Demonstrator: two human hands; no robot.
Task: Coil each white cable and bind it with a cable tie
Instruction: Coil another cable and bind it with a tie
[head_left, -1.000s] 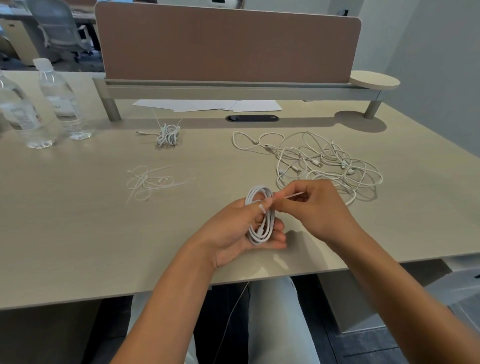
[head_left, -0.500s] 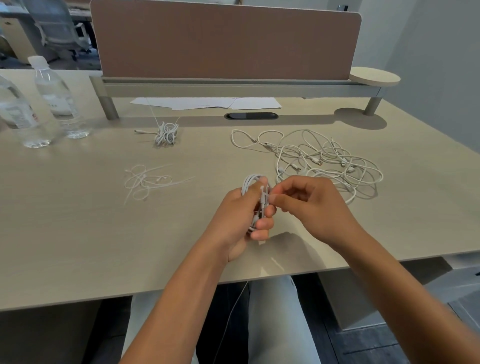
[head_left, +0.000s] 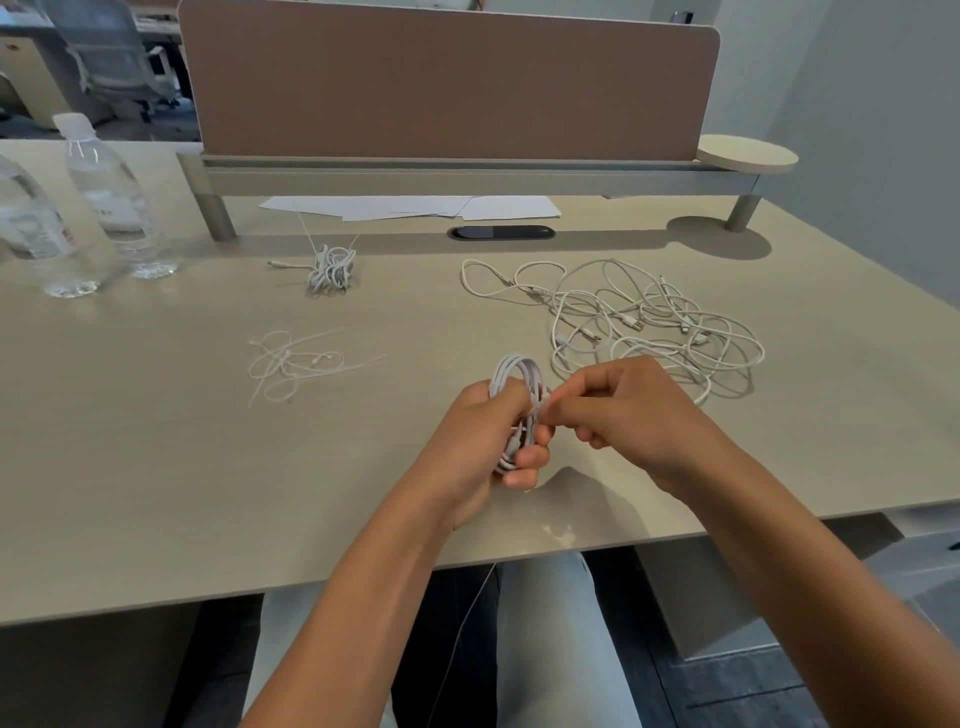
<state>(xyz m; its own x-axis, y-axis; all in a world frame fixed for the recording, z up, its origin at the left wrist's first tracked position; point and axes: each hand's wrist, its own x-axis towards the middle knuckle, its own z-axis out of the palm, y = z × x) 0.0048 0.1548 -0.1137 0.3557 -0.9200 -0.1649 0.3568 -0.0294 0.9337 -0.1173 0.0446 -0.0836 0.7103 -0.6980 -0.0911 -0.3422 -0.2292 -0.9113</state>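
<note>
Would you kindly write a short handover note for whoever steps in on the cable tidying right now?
Left hand: closed around the coiled cable, held above the desk near its front edge.
Right hand: fingers pinched at the coil's side, seemingly working a tie; the tie itself is too small to make out.
Done: one bound bundle lies toward the back, near the bottles.
Left: finish binding the held coil, then coil and tie the tangled loose cables on the right.
Spare cable ties lie left of the hands.
</note>
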